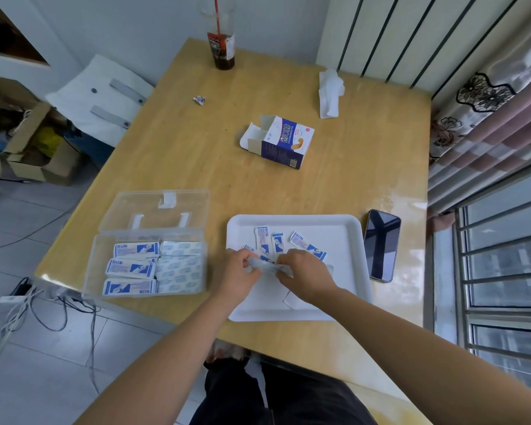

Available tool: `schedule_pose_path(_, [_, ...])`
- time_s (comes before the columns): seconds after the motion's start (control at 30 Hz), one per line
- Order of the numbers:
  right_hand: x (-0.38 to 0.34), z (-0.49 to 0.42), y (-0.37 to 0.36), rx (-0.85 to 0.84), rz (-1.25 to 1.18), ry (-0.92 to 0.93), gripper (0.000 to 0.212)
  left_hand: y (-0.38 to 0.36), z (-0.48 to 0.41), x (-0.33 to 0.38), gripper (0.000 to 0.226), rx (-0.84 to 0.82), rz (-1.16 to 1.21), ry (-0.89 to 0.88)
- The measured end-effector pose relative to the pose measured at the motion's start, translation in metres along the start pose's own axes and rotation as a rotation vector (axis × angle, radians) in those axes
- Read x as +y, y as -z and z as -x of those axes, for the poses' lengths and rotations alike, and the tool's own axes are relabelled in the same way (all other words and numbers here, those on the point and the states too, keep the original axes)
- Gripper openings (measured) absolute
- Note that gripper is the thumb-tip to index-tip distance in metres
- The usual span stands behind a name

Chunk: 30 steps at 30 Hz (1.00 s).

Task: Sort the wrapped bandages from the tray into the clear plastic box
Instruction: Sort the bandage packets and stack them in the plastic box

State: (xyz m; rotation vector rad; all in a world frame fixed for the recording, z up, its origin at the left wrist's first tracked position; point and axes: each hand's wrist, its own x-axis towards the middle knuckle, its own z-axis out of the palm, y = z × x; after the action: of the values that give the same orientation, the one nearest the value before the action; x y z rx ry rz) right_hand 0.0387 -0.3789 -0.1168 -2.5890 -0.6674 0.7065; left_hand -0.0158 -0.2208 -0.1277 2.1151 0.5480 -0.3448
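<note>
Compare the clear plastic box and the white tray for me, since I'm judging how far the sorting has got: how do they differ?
The clear plastic box is see-through, with a hinged lid open; the white tray is opaque and lidless. The box holds bandages in tidy stacks; the tray holds a few loose, scattered ones. The box sits untouched, while both hands, left and right, hold a bandage over the tray. Both rest on the wooden table.

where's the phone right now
In the head view the phone lies flat, screen up, on the wooden table, just right of the white tray and beyond the right hand.
</note>
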Motion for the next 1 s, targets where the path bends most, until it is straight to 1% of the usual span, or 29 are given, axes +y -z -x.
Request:
schedule_pose_path(0.1, [0.004,0.001,-0.01,0.012,0.034,-0.005,0.021,-0.008,0.005,-0.001,0.02,0.041,-0.179,-0.029])
schedule_pose_path(0.23, [0.015,0.006,-0.019,-0.026,0.032,-0.059,0.029,-0.012,0.011,-0.005,0.019,0.043,-0.268,0.0])
schedule_pose_path(0.33, [0.023,0.008,-0.022,0.011,-0.068,-0.08,0.027,-0.012,0.012,-0.009,0.022,0.044,-0.279,-0.02])
schedule_pose_path(0.43, [0.023,0.008,-0.024,0.025,-0.148,-0.058,0.023,-0.013,0.012,-0.012,0.023,0.001,-0.283,-0.03])
schedule_pose_path(0.53, [0.016,0.007,-0.026,0.006,-0.191,-0.022,0.02,-0.016,0.012,-0.01,0.024,-0.031,-0.288,-0.034])
schedule_pose_path(0.7, [0.013,0.002,-0.025,0.021,-0.248,-0.025,0.015,-0.015,0.007,-0.008,0.027,-0.055,-0.283,-0.052])
schedule_pose_path(0.8, [0.011,0.001,-0.018,0.054,-0.27,-0.019,0.01,-0.01,0.006,-0.004,0.023,-0.037,-0.276,-0.11])
schedule_pose_path(0.87, [0.01,0.001,-0.013,0.079,-0.312,-0.04,0.007,-0.006,0.007,0.0,0.02,-0.004,-0.295,-0.107])
schedule_pose_path(0.93, [0.007,0.0,-0.008,0.095,-0.352,-0.044,0.008,0.001,0.01,0.006,0.017,0.019,-0.288,-0.096])
schedule_pose_path(1.0, [0.003,-0.001,-0.001,0.111,-0.392,-0.052,0.009,0.01,0.01,0.011,0.015,0.019,-0.284,-0.124])
